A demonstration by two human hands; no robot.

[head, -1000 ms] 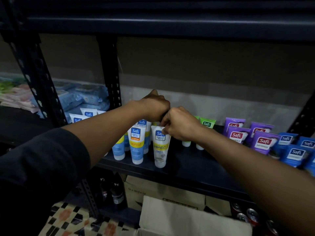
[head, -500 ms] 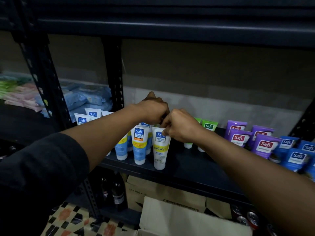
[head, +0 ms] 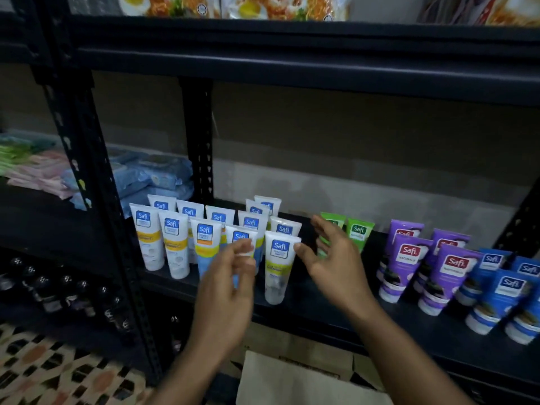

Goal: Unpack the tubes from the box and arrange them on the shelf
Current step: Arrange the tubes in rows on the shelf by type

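Observation:
Several white, yellow and blue Safi tubes [head: 175,244] stand cap-down in rows on the dark metal shelf [head: 321,305]. The front right tube [head: 279,267] of this group stands upright between my hands. My left hand [head: 226,290] hovers in front of the tubes with loosely curled, spread fingers and holds nothing. My right hand [head: 336,258] is open just right of that tube, its fingertips near the tube's top corner, partly hiding the green tubes [head: 358,232]. The cardboard box [head: 298,381] sits below the shelf, between my forearms.
Purple tubes [head: 406,258] and blue tubes [head: 502,293] fill the shelf's right side. Blue wipe packs [head: 152,176] lie behind the upright post [head: 198,141]. Dark bottles [head: 58,290] stand on the lower left shelf. Noodle packets [head: 248,5] lie on the shelf above. Patterned floor [head: 43,372] at lower left.
Both hands have pulled back from the back tubes, toward me and down, and opened. The camera has moved back, so more tubes and the upper shelf show.

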